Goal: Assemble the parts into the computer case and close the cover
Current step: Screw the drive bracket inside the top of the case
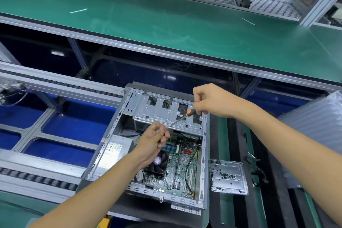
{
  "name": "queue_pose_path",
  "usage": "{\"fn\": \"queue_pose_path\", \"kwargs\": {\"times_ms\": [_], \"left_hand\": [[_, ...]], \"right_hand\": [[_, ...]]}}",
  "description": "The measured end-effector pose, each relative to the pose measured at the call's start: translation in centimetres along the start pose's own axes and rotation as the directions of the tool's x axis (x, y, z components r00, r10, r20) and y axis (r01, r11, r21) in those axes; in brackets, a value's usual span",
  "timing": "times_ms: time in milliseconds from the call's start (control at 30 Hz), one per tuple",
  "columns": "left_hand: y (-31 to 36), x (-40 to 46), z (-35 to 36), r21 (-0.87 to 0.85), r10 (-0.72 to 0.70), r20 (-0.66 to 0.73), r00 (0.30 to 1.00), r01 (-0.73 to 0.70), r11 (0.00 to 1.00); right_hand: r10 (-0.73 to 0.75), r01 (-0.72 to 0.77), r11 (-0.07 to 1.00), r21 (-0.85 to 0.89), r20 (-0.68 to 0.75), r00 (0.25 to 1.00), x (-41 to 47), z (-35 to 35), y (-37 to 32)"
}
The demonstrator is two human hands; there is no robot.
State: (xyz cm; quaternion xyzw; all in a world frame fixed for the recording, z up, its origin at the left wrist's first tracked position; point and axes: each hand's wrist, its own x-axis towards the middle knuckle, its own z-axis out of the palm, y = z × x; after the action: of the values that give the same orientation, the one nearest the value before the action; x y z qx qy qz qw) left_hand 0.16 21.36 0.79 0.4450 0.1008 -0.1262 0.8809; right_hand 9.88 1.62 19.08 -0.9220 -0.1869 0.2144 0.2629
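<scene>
While the computer case [148,146] lies open on the bench, right hand [212,101] gripping a screwdriver [182,116] over the drive bay [166,114], left hand [154,141] curled, fingertips pinched together, anything held too small to see, tray of screws [228,177] beside the case.

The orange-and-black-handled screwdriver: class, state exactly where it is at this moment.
In the head view, the orange-and-black-handled screwdriver is in the right hand, right of centre, its tip angled down-left at the silver metal drive cage at the open computer case's far end.
</scene>
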Motion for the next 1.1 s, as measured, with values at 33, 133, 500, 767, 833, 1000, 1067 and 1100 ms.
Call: {"fn": "queue_pose_path", "kwargs": {"times_ms": [33, 133, 500, 767, 833, 1000, 1067, 1100], "left_hand": [[0.0, 0.0, -0.1, 0.007, 0.006, -0.007, 1.0, -0.005, 1.0], [0.1, 0.0, -0.4, 0.03, 0.013, -0.015, 1.0, -0.013, 0.999], [0.5, 0.5, -0.1, 0.065, 0.0, -0.021, 1.0, 0.001, 0.998], [0.3, 0.6, 0.5, -0.01, -0.016, 0.02, 1.0, 0.016, 1.0], [0.3, 0.6, 0.6, 0.013, -0.025, 0.025, 0.999, 0.025, 1.0], [0.4, 0.6, 0.8, 0.039, -0.047, 0.044, 0.998, 0.045, 0.998], [0.4, 0.6, 1.0, 0.053, -0.049, 0.055, 0.997, 0.046, 0.998], [0.4, 0.5, 1.0, 0.069, -0.05, 0.06, 0.997, 0.046, 0.997]], "right_hand": [[-0.002, 0.002, 1.0, 0.013, 0.003, 1.0, -0.1, 0.1, 0.0], [-0.011, 0.011, 0.999, 0.035, 0.015, 1.0, -0.1, 0.6, 0.0], [0.005, -0.008, 0.997, 0.08, 0.038, 0.999, 0.8, 1.3, -0.6], [0.01, -0.013, 0.998, 0.067, 0.046, 0.999, 0.9, 0.7, -0.7], [0.008, -0.011, 0.997, 0.071, 0.047, 0.999, 1.0, 0.6, -0.8], [0.004, -0.007, 0.997, 0.074, 0.045, 0.999, 0.9, 0.2, -0.8], [0.009, -0.013, 0.998, 0.067, 0.054, 0.998, 0.8, 0.0, -0.8], [0.011, -0.015, 0.998, 0.062, 0.06, 0.998, 0.7, 0.0, -0.8]]}}
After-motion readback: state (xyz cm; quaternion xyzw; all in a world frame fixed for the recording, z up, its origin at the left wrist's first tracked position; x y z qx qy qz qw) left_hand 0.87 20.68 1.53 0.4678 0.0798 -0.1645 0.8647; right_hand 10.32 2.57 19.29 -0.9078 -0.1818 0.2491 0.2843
